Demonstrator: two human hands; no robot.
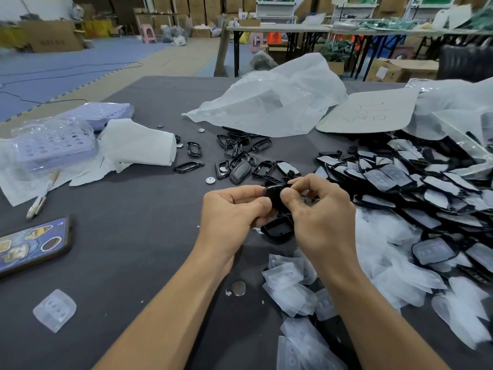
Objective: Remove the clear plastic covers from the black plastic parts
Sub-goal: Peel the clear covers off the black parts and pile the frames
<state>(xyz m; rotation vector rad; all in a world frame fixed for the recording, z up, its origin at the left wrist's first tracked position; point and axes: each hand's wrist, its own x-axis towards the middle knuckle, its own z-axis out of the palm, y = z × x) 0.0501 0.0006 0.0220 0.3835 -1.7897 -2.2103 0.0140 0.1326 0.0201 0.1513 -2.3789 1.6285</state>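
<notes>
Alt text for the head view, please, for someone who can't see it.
Two hands hold a black part over a dark table: the left hand grips it, the right hand pinches its edge. Covered parts are heaped at right, loose clear covers lie nearest the camera, bare parts beyond.

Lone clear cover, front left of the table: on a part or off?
Off. The clear cover lies alone on the dark table, nothing black beneath it.

stickered phone [32, 244], button cell [238, 287], white bag [266, 102], cardboard sheet [368, 113]
</notes>
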